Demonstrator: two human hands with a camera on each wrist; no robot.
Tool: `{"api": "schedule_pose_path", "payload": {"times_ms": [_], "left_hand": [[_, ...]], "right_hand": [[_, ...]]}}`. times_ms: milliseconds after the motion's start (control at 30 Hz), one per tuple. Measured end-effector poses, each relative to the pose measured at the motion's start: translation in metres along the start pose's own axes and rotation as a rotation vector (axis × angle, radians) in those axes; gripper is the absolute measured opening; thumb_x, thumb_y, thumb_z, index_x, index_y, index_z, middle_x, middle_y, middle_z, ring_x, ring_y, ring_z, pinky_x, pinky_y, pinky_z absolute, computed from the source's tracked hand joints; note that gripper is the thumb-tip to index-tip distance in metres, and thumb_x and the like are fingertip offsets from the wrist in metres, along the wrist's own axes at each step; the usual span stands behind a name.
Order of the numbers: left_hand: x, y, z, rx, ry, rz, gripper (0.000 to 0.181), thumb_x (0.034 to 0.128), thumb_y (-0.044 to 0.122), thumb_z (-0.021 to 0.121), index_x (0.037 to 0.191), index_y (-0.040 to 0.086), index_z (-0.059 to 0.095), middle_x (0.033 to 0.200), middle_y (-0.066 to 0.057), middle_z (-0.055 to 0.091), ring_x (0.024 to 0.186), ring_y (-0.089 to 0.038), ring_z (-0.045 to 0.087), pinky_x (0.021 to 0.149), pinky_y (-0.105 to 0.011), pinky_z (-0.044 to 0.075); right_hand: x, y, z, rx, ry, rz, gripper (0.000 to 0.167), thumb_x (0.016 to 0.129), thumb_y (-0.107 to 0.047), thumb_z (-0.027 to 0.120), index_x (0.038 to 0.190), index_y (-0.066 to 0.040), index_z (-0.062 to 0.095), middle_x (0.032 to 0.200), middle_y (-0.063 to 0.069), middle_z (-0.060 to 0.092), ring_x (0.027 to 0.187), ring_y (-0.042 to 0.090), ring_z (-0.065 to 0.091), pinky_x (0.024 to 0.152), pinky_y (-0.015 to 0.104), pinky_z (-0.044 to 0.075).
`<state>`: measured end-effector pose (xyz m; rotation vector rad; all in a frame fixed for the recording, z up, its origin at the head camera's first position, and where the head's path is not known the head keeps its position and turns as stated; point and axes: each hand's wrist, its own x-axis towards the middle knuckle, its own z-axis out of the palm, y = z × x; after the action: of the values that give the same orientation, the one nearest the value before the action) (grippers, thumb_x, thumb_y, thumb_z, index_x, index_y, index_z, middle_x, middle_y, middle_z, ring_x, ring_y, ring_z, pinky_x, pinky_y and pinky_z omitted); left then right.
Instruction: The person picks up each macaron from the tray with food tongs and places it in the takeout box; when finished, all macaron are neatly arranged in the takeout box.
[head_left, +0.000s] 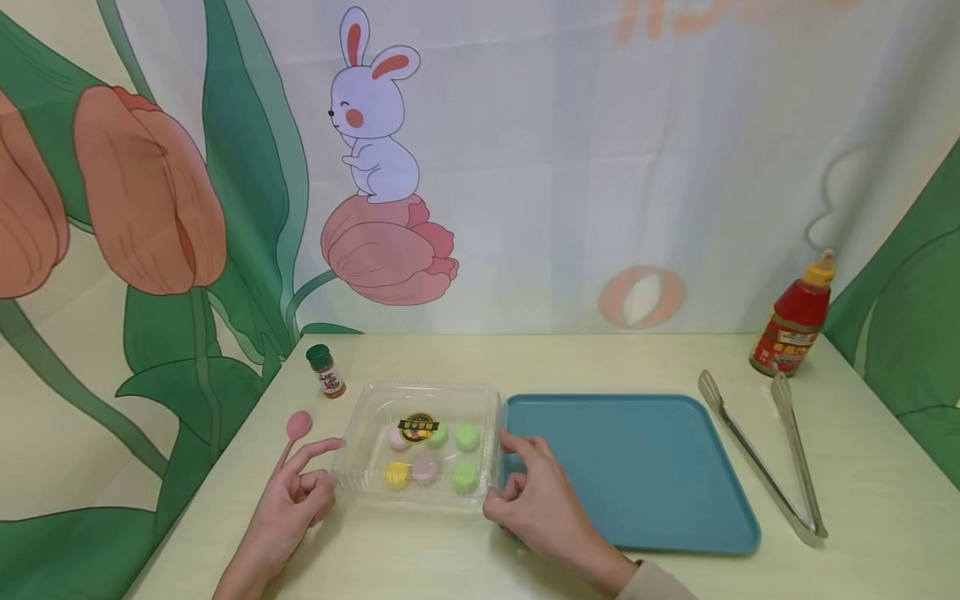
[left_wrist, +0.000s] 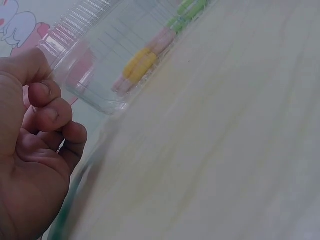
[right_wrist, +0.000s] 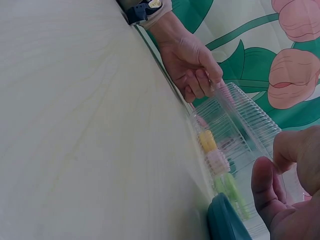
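Observation:
A clear plastic clamshell box (head_left: 375, 408) with a black and gold label stands on the table, its lid down. Several macarons in green, yellow and pale pink show through it, among them a yellow macaron (left_wrist: 140, 65). My left hand (head_left: 292, 496) is at the box's left edge, index finger and thumb pinching the rim, the other fingers curled. On the opposite side my right hand (head_left: 543, 500) grips the right edge between thumb and index finger. The right wrist view shows both the left hand (right_wrist: 190, 65) and the right hand (right_wrist: 295, 175) on the rim.
A blue tray (head_left: 622, 467) lies right of the box, partly behind my right hand. Metal tongs (head_left: 761, 467) lie spread beyond it, with a red sauce bottle (head_left: 791, 325) behind. A green-capped spice jar (head_left: 326, 372) and a pink spoon (head_left: 298, 425) are at the left.

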<state>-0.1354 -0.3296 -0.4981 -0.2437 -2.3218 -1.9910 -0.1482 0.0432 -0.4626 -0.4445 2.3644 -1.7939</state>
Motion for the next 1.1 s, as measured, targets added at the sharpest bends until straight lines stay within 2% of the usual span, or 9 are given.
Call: {"api": "schedule_pose_path", "payload": {"times_ms": [200,500,700,867,1000,1100], "left_hand": [[0.0,0.0,0.001,0.01,0.008,-0.012,0.045,0.1114,-0.002,0.059,0.155,-0.002,0.05,0.066,-0.003,0.041,0.057,-0.022,0.036,0.049,-0.039,0.032],[0.001,0.001,0.001,0.042,0.027,-0.015,0.039,0.1143,0.002,0.056,0.153,0.0,0.052,0.063,-0.007,0.047,0.056,-0.021,0.046,0.053,-0.036,0.045],[-0.002,0.004,0.0,0.034,0.033,-0.031,0.039,0.1143,0.002,0.055,0.153,0.0,0.052,0.061,-0.006,0.052,0.056,-0.019,0.051,0.055,-0.036,0.047],[-0.001,0.003,-0.001,0.024,0.024,-0.017,0.04,0.1139,0.001,0.056,0.153,-0.001,0.052,0.061,-0.007,0.053,0.056,-0.018,0.052,0.057,-0.034,0.048],[0.001,0.002,-0.002,0.022,0.022,-0.005,0.04,0.114,0.001,0.056,0.154,-0.002,0.051,0.063,-0.008,0.053,0.058,-0.019,0.053,0.06,-0.03,0.052],[0.0,0.003,-0.003,0.028,0.03,-0.002,0.041,0.1149,0.003,0.055,0.156,0.0,0.05,0.067,-0.009,0.055,0.061,-0.022,0.054,0.061,-0.03,0.054]], "right_hand": [[-0.001,-0.001,-0.001,-0.003,-0.01,-0.005,0.082,0.094,-0.008,0.077,0.168,-0.001,0.044,0.154,0.017,0.047,0.059,0.019,0.069,0.071,0.026,0.058],[-0.002,-0.004,-0.003,0.005,-0.015,0.011,0.082,0.093,-0.007,0.075,0.169,-0.005,0.043,0.153,0.015,0.048,0.061,0.021,0.069,0.067,0.028,0.057],[-0.001,-0.004,-0.002,0.026,-0.037,0.013,0.081,0.095,-0.007,0.072,0.169,-0.005,0.04,0.153,0.016,0.047,0.062,0.021,0.069,0.065,0.028,0.057],[0.001,-0.003,-0.003,0.016,-0.035,0.007,0.08,0.097,-0.006,0.071,0.169,-0.003,0.039,0.153,0.019,0.046,0.062,0.02,0.069,0.061,0.028,0.058],[0.003,-0.003,-0.007,-0.013,-0.033,0.004,0.078,0.101,-0.011,0.072,0.171,-0.005,0.038,0.156,0.021,0.044,0.067,0.019,0.069,0.058,0.029,0.058],[0.004,-0.005,-0.014,-0.048,-0.008,-0.016,0.075,0.104,-0.015,0.073,0.171,-0.008,0.04,0.157,0.024,0.043,0.076,0.019,0.067,0.06,0.03,0.059]]}}
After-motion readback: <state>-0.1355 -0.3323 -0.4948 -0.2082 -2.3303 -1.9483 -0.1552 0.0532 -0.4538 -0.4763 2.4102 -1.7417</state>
